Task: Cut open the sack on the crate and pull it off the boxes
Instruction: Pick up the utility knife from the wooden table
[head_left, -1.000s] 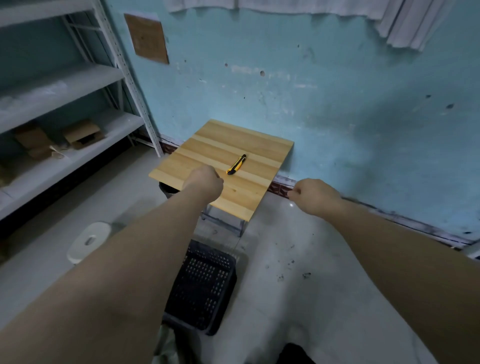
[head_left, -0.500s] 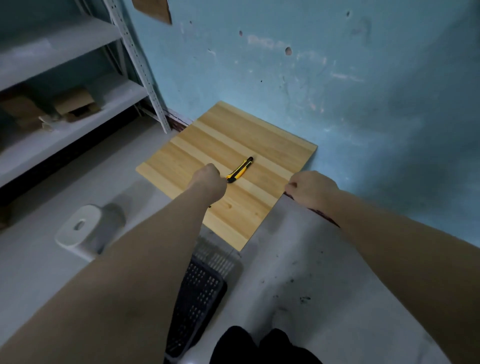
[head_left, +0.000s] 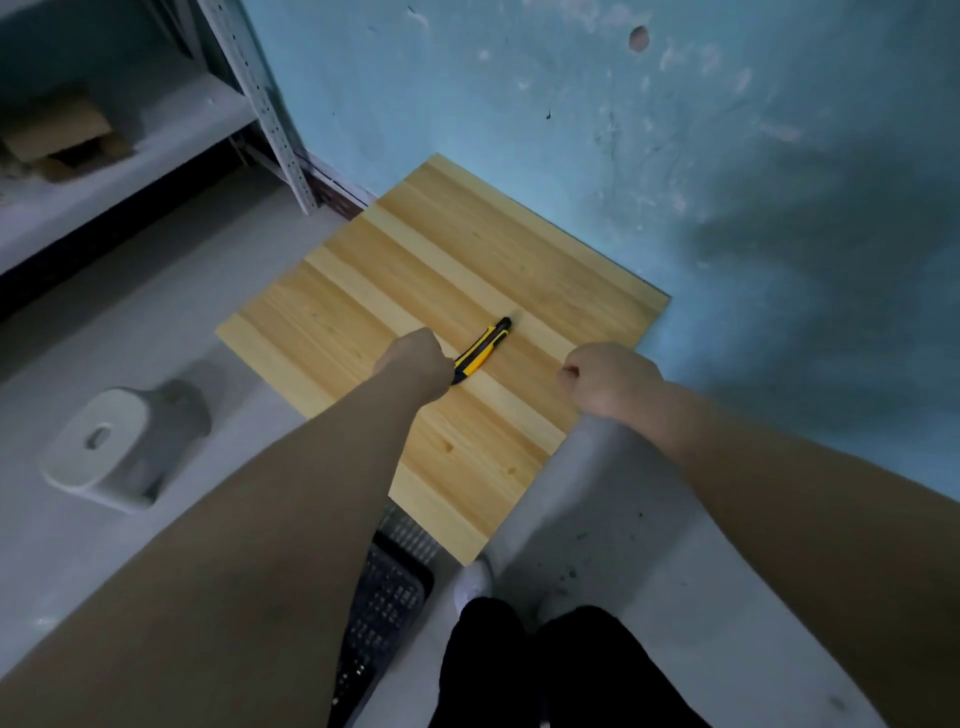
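Down at the bottom of the view, dark trouser legs (head_left: 545, 670) and a pale shoe (head_left: 474, 579) stand on the grey, scuffed floor (head_left: 649, 571). Just left of them, a black perforated crate (head_left: 382, 608) pokes out from under the near corner of the desk; no sack or boxes are in view on it. Both bare forearms stretch forward over that corner.

Further left on the floor sits a small white stool (head_left: 117, 447) with a slot in its top, well apart from the desk.

Now the desk (head_left: 374, 291) itself: a square top of light striped wood, turned so one corner points toward the person, its far edge close against the wall. The left hand (head_left: 415, 361) is curled into a fist above the wood, its knuckles right at the near end of a yellow and black utility knife (head_left: 483, 349); whether the fingers actually grip the handle, I cannot tell. The knife lies flat near the middle of the top, its dark tip pointing away toward the wall. The right hand (head_left: 605, 376) is also balled up, holding nothing visible, hovering at the desk's right edge, apart from the knife.

Beyond, a worn, chipped turquoise wall (head_left: 675, 156). Far left, a white metal shelf rack (head_left: 260, 104) carries brown cardboard pieces (head_left: 62, 137).
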